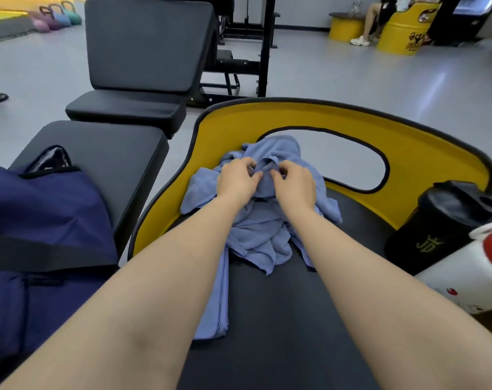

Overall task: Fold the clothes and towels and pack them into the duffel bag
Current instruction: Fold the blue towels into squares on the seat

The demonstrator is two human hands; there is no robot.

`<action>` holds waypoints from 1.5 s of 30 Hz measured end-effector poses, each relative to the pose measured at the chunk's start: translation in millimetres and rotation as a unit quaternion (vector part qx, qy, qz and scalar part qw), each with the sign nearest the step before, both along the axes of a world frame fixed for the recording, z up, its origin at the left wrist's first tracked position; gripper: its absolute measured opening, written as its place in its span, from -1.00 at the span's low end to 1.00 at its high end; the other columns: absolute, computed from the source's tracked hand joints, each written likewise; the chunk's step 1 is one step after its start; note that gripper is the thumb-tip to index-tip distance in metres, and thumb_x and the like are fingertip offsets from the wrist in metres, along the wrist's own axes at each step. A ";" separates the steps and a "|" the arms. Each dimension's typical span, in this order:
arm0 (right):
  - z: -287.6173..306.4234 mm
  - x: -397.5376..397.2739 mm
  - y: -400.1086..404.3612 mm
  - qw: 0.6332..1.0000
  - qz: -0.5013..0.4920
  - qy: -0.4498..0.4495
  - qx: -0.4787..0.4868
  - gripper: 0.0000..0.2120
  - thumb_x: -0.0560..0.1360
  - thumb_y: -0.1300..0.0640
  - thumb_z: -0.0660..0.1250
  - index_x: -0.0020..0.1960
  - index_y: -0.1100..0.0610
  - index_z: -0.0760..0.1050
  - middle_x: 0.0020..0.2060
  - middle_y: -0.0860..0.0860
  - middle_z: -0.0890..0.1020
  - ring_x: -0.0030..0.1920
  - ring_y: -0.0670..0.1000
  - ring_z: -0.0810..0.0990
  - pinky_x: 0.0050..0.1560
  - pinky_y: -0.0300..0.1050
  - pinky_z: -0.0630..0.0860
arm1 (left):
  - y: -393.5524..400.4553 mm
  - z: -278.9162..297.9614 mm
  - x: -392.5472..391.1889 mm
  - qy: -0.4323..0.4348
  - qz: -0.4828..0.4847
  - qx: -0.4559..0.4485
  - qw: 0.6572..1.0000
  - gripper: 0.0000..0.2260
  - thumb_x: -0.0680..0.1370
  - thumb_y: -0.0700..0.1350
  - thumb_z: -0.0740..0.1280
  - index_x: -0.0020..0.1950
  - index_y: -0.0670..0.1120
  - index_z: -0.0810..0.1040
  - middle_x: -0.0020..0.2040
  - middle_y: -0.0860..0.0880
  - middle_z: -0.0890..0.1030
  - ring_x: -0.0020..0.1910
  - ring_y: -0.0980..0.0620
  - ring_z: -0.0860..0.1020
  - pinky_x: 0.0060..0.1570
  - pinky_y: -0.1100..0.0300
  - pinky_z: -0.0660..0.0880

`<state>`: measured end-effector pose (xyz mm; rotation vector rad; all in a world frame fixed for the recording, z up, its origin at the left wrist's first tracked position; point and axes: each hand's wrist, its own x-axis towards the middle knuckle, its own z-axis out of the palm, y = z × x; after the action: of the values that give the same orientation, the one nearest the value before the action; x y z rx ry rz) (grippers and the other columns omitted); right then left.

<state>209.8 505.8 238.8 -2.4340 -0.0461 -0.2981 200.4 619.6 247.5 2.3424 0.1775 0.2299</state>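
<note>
Nearest to us, at 8 o'clock, the navy duffel bag [42, 220] lies on the black tabletop [118, 147]. At 4 o'clock a white bottle [464, 274] and a black shaker [442, 223] stand on the yellow-backed seat [267, 319]. Further, at 12 o'clock, our left hand [237, 180] and right hand [295, 183] each have a narrow grip, pinching the crumpled blue towel [256, 229] near its top. We judge we are searching an edge; next we should find two corners and spread it flat.
</note>
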 end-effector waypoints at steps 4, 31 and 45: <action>27.1 -22.0 -9.9 0.997 0.007 0.014 0.079 -0.82 0.62 0.10 0.14 -0.09 0.16 0.40 -0.28 0.05 0.51 -0.23 0.12 0.46 -0.35 -0.06 0.29 | -3.5 31.9 -19.9 -0.043 -0.018 -0.037 0.998 -0.91 0.57 -0.11 0.32 -0.05 -0.13 0.53 -0.16 -0.04 0.55 -0.14 -0.02 0.48 -0.21 0.17 0.36; 301.2 -162.2 -94.5 0.989 0.051 -0.108 0.084 -0.83 0.53 0.19 0.31 -0.01 0.10 0.68 0.00 0.05 0.69 0.06 0.07 0.60 0.07 -0.07 0.51 | -70.6 302.8 -156.0 -0.085 -0.179 -0.040 0.979 -0.80 0.49 -0.27 0.38 0.05 -0.10 0.45 0.05 -0.08 0.54 0.04 -0.05 0.55 0.03 0.11 0.54; 359.1 -195.3 -101.9 0.964 -0.027 -0.125 0.232 -0.79 0.48 0.29 0.25 -0.03 0.16 0.66 -0.10 0.08 0.63 -0.13 0.05 0.60 -0.04 -0.04 0.62 | -84.8 333.2 -206.4 -0.104 -0.101 0.074 0.987 -0.91 0.53 -0.24 0.28 -0.08 -0.10 0.57 -0.04 -0.17 0.61 -0.08 -0.11 0.53 -0.14 0.10 0.49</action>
<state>14.6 403.9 597.9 -1.9244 -0.0169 -0.5721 -6.0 534.8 580.7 2.4421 -0.1838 0.3974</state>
